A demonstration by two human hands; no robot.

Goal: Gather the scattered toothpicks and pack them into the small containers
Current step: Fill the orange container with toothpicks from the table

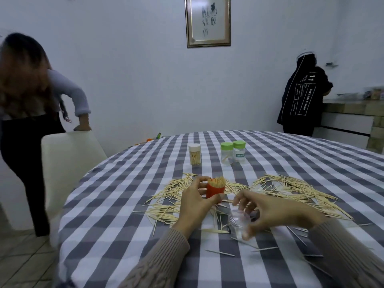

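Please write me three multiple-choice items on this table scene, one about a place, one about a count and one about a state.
1. Where is the red container?
A. In the left hand
B. Beside the green-lidded jars
C. On the chair

2. How many jars with green lids stand at the far side of the table?
A. One
B. Two
C. Four

3. What state is the red container in?
A. Empty
B. Closed with a lid
C. Open and packed with toothpicks

Answers:
1. A, since the left hand's fingers wrap around it above the scattered toothpicks.
2. B, since two green-lidded jars stand side by side, to the right of a white-lidded jar.
3. C, since toothpick tips stick out of its open top.
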